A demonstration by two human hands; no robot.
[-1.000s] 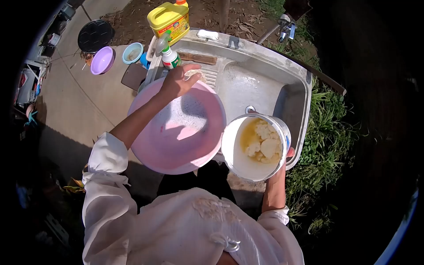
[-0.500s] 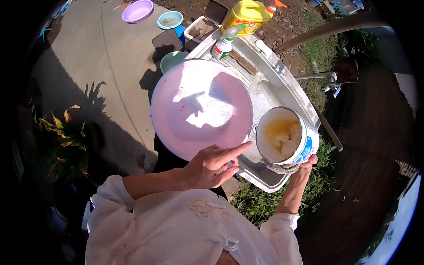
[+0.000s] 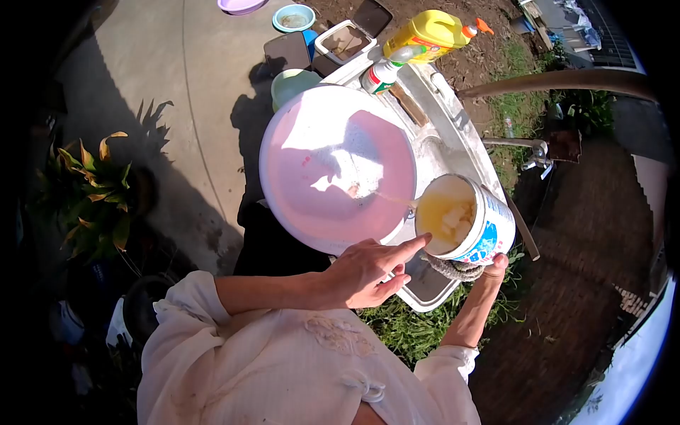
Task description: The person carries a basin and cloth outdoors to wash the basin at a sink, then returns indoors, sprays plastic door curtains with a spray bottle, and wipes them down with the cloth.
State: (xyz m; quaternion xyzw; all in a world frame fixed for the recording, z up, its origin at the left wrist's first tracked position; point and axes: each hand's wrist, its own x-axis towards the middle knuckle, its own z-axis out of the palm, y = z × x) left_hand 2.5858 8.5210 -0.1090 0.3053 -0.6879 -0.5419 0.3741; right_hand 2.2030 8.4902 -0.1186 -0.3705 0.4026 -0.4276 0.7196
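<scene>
My right hand [image 3: 497, 265] grips a white bucket [image 3: 496, 230] with a blue label from below on its right side. The bucket tips left, with yellowish liquid and pale lumps [image 3: 459, 221] inside. A thin stream of liquid [image 3: 392, 199] runs from its rim into a large pink basin [image 3: 333, 216], which has suds [image 3: 343, 159] in it. My left hand [image 3: 368, 273] holds nothing; its index finger stretches to the bucket's near rim while the other fingers bend loosely. Below the bucket is a grey fabric-like piece [image 3: 453, 269], partly hidden.
Beneath the basin and bucket stands a pale sink [image 3: 460, 134]. A yellow jug [image 3: 421, 35] and a spray bottle [image 3: 381, 76] stand at its far end, near a tap [image 3: 542, 152]. Smaller basins, including a light blue one [image 3: 293, 18], sit on the concrete. A potted plant [image 3: 95, 180] is left.
The bucket has tipped further left, and liquid now streams into the pink basin. My left index finger has moved right to the bucket's rim. The whole view has shifted slightly.
</scene>
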